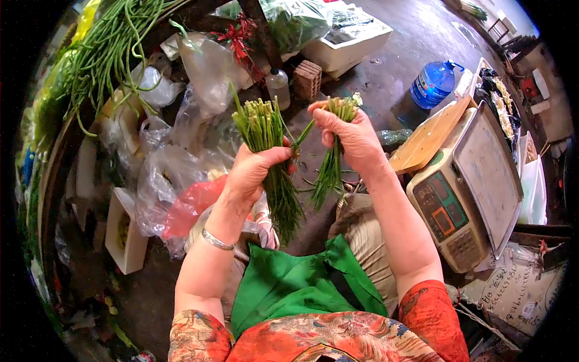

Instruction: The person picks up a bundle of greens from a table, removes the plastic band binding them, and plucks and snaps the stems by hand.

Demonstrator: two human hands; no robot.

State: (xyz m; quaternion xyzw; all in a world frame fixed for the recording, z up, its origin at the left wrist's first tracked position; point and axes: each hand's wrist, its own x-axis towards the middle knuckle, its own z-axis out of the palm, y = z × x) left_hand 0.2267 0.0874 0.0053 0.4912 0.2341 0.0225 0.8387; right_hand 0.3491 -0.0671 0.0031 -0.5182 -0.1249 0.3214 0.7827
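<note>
Patterned shirt [368, 339] — stem bundles [256, 128] in both hands' fingers [274, 157] — handwritten digits [502, 286] on carton [520, 303]

Larger green bundle [258, 133]: gripped in left hand [260, 166], blunt stem ends [256, 111] above, fine tips [286, 217] below. Smaller green bundle [329, 178]: in right hand [354, 137], stem ends up.

I hold my bare left hand [254, 169] and bare right hand [360, 137] forward, fingers [330, 120] curled inward, bare forearms [403, 211] converging
</note>
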